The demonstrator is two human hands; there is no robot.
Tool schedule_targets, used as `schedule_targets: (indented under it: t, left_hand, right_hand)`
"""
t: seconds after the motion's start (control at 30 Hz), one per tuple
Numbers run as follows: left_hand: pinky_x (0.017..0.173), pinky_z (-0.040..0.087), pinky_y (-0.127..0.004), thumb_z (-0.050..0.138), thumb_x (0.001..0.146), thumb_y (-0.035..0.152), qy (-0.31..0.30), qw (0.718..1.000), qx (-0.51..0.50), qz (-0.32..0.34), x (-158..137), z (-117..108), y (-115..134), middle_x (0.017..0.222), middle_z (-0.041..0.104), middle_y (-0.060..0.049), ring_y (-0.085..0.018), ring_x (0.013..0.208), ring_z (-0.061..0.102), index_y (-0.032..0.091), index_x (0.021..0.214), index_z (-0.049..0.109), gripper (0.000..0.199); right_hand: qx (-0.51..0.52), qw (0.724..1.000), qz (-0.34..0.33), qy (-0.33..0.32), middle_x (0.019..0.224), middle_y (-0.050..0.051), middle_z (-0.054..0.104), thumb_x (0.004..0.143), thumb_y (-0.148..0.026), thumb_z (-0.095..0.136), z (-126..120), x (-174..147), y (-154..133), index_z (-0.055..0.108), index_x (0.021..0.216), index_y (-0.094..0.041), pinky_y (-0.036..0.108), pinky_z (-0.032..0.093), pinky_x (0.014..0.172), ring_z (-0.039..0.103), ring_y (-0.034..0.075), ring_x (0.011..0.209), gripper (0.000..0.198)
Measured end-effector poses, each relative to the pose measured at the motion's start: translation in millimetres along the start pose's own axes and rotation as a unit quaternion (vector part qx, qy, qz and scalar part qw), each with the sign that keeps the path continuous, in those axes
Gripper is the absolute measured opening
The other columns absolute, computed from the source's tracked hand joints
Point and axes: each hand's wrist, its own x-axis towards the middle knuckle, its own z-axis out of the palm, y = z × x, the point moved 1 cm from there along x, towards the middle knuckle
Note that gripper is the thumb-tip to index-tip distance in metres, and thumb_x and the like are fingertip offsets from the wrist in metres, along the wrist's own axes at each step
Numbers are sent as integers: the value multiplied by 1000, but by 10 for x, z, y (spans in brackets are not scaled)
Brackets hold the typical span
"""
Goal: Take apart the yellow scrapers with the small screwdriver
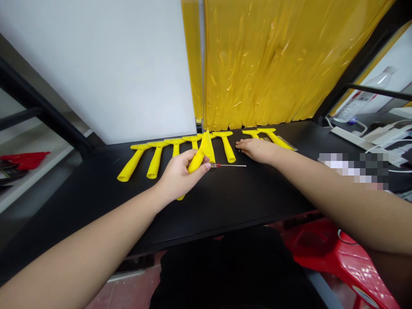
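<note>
My left hand (180,171) is closed around the handle of a yellow scraper (207,146), lifted with its broad end pointing away from me. Beside the left thumb is a thin screwdriver (230,165) with a red collar; I cannot tell whether the hand also holds it. A bit of yellow (180,198) shows beneath that hand, mostly hidden. My right hand (252,148) reaches over the desk with its fingers stretched out and nothing visible in them. Just behind it lie two more yellow scrapers (278,140), partly covered by the hand and forearm.
Several yellow scrapers (155,162) lie in a row along the back of the black desk (225,206). A white panel (128,64) and a yellow plastic sheet (257,64) stand behind. At right are a plastic bottle (360,98) and power strips (360,143); below, a red stool (350,262).
</note>
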Motion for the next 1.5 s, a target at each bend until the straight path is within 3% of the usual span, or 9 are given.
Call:
schedule_targets:
  t: [0.1, 0.27, 0.47, 0.77, 0.87, 1.03, 1.17, 1.33, 1.5]
  left_hand:
    - [76, 57, -33, 77, 91, 42, -2, 1000, -16, -16, 5, -16, 27, 91, 76, -5, -20, 81, 71, 19, 99, 73, 24]
    - [67, 58, -31, 78, 89, 42, 0, 999, -37, -33, 10, -37, 50, 82, 73, -4, -19, 74, 69, 20, 97, 71, 25]
    - [67, 58, -30, 77, 90, 40, -3, 998, -40, -40, 3, -41, 62, 77, 71, -3, -18, 73, 69, 20, 96, 71, 22]
    - [76, 59, -32, 76, 92, 40, -3, 1000, -7, -22, -3, -35, 63, 86, 74, -4, -19, 77, 69, 19, 96, 73, 21]
    - [80, 59, -33, 76, 92, 40, -2, 1000, 12, -6, -8, -34, 53, 91, 76, -5, -20, 82, 71, 19, 95, 73, 21]
    - [81, 59, -32, 76, 93, 41, -5, 1000, 23, 5, -13, -39, 40, 94, 77, -5, -20, 85, 72, 20, 98, 74, 21]
    - [80, 60, -32, 76, 93, 40, -6, 1000, 25, 1, -9, -38, 41, 95, 78, -6, -19, 84, 72, 20, 97, 73, 21]
    - [78, 59, -31, 76, 93, 40, -6, 1000, 25, 5, -6, -36, 39, 93, 77, -5, -19, 81, 72, 20, 97, 73, 21]
    - [78, 58, -31, 76, 93, 42, -8, 1000, 27, 5, -7, -40, 44, 93, 77, -5, -20, 83, 72, 20, 96, 74, 23]
  right_hand:
    - [4, 999, 22, 29, 136, 13, 78, 103, -21, 56, -208, 17, 134, 82, 128, -18, 47, 57, 115, 74, 32, 128, 36]
    - [63, 994, 52, 69, 109, 5, 86, 97, -32, 70, -460, 109, 267, 87, 109, -25, 39, 63, 93, 80, 28, 103, 22]
    - [94, 995, -28, 4, 106, 4, 84, 90, -35, 77, -240, 184, 156, 85, 100, -27, 41, 61, 91, 78, 28, 100, 16]
    - [41, 998, -31, 32, 98, 7, 81, 90, -24, 69, -93, 172, 187, 80, 84, -25, 45, 59, 97, 74, 30, 104, 12]
    - [32, 998, -19, 48, 103, 8, 81, 89, -22, 70, -85, 154, 214, 81, 91, -23, 45, 60, 98, 74, 31, 106, 12]
    - [64, 997, -12, 42, 121, 6, 81, 90, -20, 66, -67, 143, 179, 81, 122, -28, 45, 62, 101, 78, 29, 109, 37]
    - [56, 997, -36, 25, 123, 7, 82, 92, -20, 65, -46, 161, 189, 85, 115, -28, 46, 62, 105, 78, 30, 113, 32]
    - [27, 999, -15, 33, 112, 7, 83, 91, -21, 68, -68, 134, 236, 86, 107, -26, 48, 62, 103, 77, 32, 112, 25]
    - [55, 996, -54, 43, 134, 11, 77, 94, -21, 64, -120, 118, 131, 79, 131, -20, 46, 58, 110, 74, 31, 123, 40]
